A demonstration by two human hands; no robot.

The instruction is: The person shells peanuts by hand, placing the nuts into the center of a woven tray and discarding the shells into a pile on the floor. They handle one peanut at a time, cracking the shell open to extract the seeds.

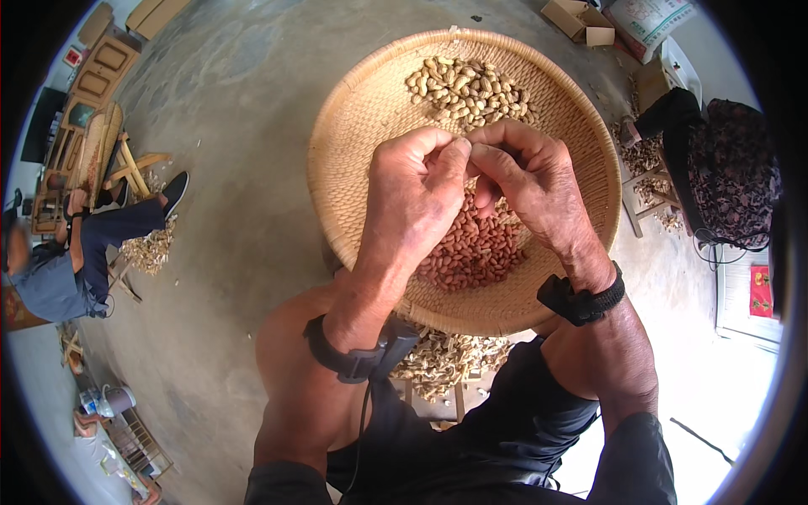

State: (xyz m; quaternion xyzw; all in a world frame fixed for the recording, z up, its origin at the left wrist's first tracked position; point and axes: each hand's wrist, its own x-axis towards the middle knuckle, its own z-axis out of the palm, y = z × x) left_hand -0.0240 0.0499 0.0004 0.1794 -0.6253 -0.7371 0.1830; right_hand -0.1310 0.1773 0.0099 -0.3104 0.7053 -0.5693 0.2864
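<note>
Over the middle of a round woven basket (353, 145), my left hand (413, 189) and my right hand (536, 177) meet at the fingertips. Thumbs and index fingers pinch together on what looks like a peanut, almost wholly hidden by the fingers. Beyond my hands, a pile of unshelled peanuts (473, 88) lies on the far side of the basket. Below them, on the near side, is a heap of reddish shelled peanut kernels (467, 252), partly covered by my hands. The basket rests over my lap.
Empty peanut shells (448, 360) are heaped below the basket, between my legs. At left, a seated person (76, 259) has a basket (98, 158) and shells nearby. Another person (726, 170) sits at right beside shells. Cardboard boxes (574, 22) and a sack (650, 25) stand far right.
</note>
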